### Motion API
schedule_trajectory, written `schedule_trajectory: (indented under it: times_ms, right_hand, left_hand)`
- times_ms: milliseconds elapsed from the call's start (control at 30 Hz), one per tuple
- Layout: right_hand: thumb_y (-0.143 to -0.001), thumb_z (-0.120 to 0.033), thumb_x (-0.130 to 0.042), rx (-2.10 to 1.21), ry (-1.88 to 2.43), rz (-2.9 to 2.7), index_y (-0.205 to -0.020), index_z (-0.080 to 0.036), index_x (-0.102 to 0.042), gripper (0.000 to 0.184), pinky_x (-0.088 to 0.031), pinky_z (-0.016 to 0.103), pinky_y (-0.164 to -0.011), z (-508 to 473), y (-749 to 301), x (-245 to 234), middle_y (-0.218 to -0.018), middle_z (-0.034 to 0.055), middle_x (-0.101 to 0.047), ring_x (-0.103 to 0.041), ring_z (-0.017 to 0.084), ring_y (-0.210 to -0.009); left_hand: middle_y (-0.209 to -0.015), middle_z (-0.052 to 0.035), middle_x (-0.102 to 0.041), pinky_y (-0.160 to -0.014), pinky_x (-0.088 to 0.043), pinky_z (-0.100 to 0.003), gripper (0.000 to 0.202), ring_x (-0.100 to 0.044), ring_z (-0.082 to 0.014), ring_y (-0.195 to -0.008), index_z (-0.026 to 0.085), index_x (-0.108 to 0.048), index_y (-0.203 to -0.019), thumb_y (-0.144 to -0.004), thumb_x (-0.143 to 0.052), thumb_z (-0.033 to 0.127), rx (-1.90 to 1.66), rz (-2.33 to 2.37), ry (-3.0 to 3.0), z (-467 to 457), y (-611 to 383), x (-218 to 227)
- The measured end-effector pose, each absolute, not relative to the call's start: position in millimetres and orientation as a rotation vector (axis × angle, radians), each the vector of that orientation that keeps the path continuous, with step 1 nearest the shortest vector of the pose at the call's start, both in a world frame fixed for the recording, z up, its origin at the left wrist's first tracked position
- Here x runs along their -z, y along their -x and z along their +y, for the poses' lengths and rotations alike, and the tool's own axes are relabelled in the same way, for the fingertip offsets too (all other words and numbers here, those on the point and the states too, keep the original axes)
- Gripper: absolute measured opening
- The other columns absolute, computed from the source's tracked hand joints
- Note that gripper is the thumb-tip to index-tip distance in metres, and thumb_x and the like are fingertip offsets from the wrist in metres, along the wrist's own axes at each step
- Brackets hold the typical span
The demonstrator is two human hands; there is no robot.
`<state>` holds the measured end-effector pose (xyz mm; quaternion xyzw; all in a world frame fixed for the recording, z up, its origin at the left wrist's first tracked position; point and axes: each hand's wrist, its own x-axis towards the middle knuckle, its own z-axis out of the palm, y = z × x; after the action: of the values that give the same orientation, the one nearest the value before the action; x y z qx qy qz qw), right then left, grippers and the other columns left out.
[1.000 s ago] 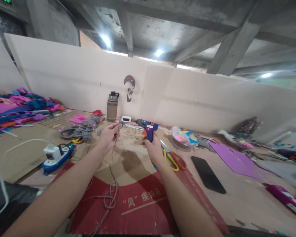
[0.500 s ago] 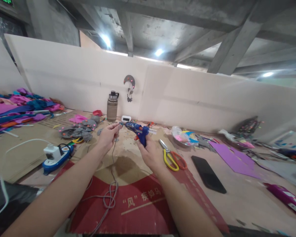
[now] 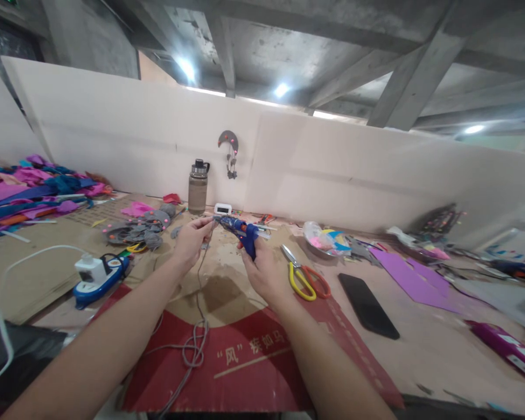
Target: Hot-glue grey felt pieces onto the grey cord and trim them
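Two grips near the worktable's (image 3: 420, 344) far edge — right hand (image 3: 263, 273) clasps blue glue gun (image 3: 244, 230), left hand (image 3: 191, 238) pinches grey cord (image 3: 195, 345).

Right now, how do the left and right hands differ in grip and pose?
The left hand pinches the end of the grey cord with its fingertips; the right hand wraps the blue glue gun by its handle in a full grip. The left hand sits higher in view than the right hand. Both are raised over the table, meeting at the gun's nozzle.
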<state>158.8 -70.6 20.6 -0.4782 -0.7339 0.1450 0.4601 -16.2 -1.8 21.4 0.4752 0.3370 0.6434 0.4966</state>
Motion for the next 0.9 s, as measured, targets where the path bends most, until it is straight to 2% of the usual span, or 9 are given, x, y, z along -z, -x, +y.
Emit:
schedule_trajectory:
  times_ms: [400,900]
  right_hand:
    - [-0.084,-0.026,-0.043,-0.318,1.196,-1.801,-0.098,-0.018,-0.054,0.020,-0.044,0.032,-0.075,-70.6,-157.6,-18.4,-0.093,0.0082,-0.062,-0.057,0.020,-0.083]
    - [-0.084,-0.028,-0.043,-0.241,1.226,-1.806,-0.099,-0.017,-0.054,0.022,-0.043,0.032,-0.075,-70.3,-155.9,-16.3,-0.093,0.0100,-0.062,-0.057,0.021,-0.084]
  left_hand:
    - [-0.052,0.0052,-0.045,-0.041,-0.019,-0.019,0.028,-0.031,-0.0036,-0.043,0.013,-0.064,-0.071,-0.059,-0.076,0.036,-1.565,0.846,-1.167,-1.8,17.8,-21.9]
    - [-0.051,0.0054,-0.044,-0.040,-0.020,-0.018,0.029,-0.031,-0.0033,-0.042,0.013,-0.066,-0.076,-0.060,-0.075,0.036,-1.570,0.851,-1.161,-4.2,16.6,-23.8]
